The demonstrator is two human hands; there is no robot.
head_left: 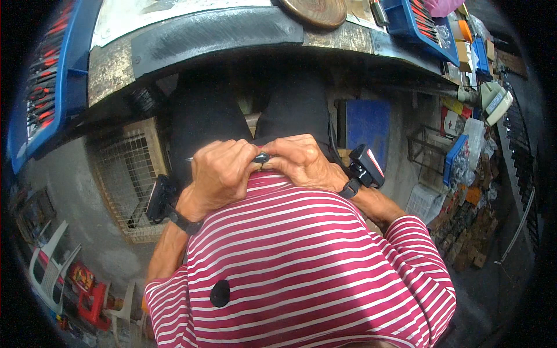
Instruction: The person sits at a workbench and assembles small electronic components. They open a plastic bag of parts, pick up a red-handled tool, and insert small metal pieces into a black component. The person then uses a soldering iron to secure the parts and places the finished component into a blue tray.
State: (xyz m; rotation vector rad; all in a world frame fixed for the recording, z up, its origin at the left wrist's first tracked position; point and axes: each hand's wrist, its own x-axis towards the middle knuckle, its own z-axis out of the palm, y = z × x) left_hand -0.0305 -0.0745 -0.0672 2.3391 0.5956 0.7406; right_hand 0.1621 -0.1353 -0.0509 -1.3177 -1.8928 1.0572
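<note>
In front of my waist, both hands meet with curled fingers. My left hand (pixel 223 168) is closed round a slim object that is mostly hidden in the fist. A thin pale tip (pixel 190 159) pokes out at its left side. Between the two hands a small dark, shiny piece (pixel 261 158) shows, and the fingertips of my right hand (pixel 301 158) pinch at it. Whether the tip and the dark piece are one object I cannot tell. Each wrist wears a strapped-on device, the left one (pixel 162 200) and the right one (pixel 366 167).
Ahead is a worktable edge (pixel 217 40) with a round wooden disc (pixel 316 10) on it. Blue bins of red-and-black items stand at the left (pixel 72 87) and far right (pixel 400 20). A wire-mesh wooden frame (pixel 130 180) leans low left; clutter lines the right floor.
</note>
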